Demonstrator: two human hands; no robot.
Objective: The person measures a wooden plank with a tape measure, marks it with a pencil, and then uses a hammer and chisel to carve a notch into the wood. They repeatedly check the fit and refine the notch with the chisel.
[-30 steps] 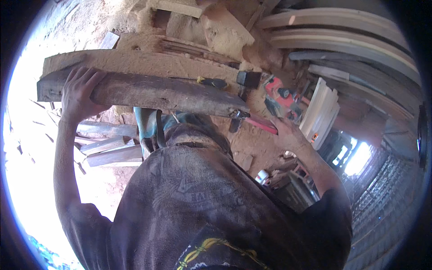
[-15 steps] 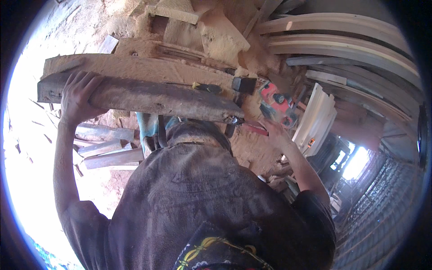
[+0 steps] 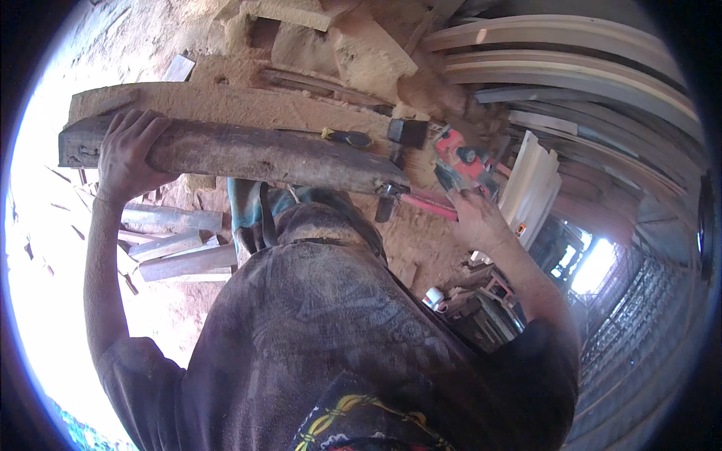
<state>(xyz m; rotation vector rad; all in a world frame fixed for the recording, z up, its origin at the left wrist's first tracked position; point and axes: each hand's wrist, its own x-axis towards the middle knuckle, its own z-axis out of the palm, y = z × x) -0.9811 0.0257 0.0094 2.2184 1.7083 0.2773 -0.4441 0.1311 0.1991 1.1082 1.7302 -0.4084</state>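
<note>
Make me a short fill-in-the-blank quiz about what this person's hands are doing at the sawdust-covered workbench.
1. The left hand grips the ____ end of the dark wooden beam.
2. The right hand rests on the ____-coloured handle of the hammer.
3. The workbench top is covered in ____.
4. A red power tool lies just ____ the right hand.

Missing words: left; red; sawdust; above

That plank [image 3: 248,154] you gripped was rough, weathered grey wood, totally matt. The bench [image 3: 226,105] was raw wood caked in sawdust. The hammer [image 3: 410,199] looked like dull metal with a smooth red handle, and your shirt [image 3: 316,331] was dusty cloth.
</note>
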